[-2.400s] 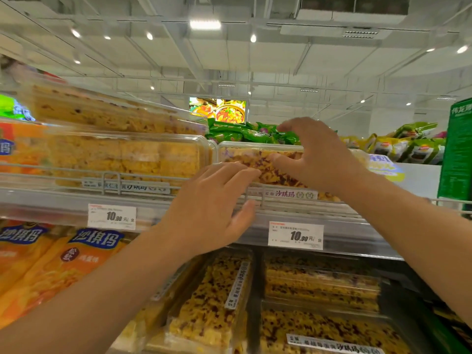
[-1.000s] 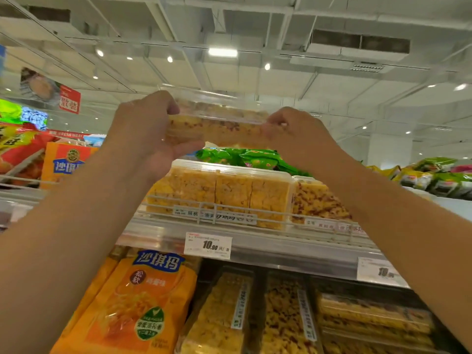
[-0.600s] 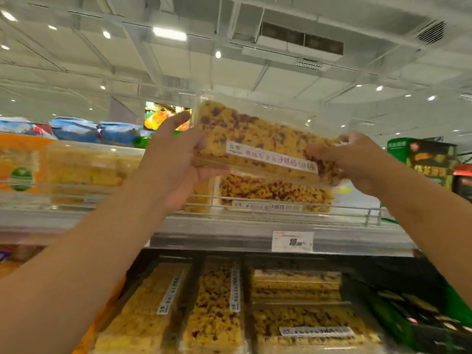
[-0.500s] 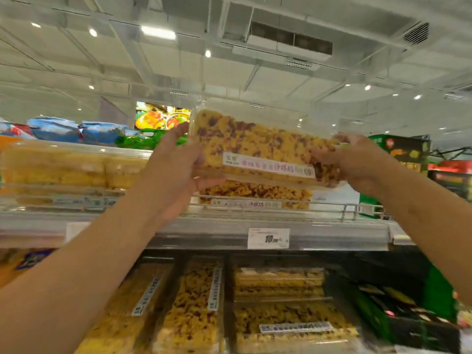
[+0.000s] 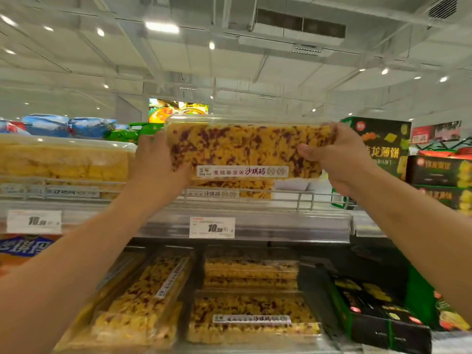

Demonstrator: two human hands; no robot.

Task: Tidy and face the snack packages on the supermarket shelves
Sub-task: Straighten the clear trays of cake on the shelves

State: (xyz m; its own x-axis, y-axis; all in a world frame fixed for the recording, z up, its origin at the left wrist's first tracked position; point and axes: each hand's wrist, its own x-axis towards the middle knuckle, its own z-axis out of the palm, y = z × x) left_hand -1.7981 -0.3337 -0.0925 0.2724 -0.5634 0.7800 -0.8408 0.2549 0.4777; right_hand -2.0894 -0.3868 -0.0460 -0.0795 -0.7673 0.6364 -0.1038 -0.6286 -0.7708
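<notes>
A clear plastic box of yellow cake with dark red bits (image 5: 242, 149) is held level above the top shelf, its white label strip facing me. My left hand (image 5: 155, 162) grips its left end and my right hand (image 5: 334, 157) grips its right end, thumb on the front. Directly beneath it another box of the same kind (image 5: 229, 191) lies on the top shelf behind the wire rail (image 5: 304, 198).
Plain yellow cake boxes (image 5: 63, 162) fill the top shelf's left side. Below, more boxes (image 5: 250, 318) lie flat, one angled at the left (image 5: 143, 302). Dark green cartons (image 5: 378, 315) sit lower right and stack at the right (image 5: 439, 172). Price tags (image 5: 212, 227) line the shelf edge.
I lifted the box from the left stack and carried it right. In the last half second it lowered slightly and levelled, with its label facing me.
</notes>
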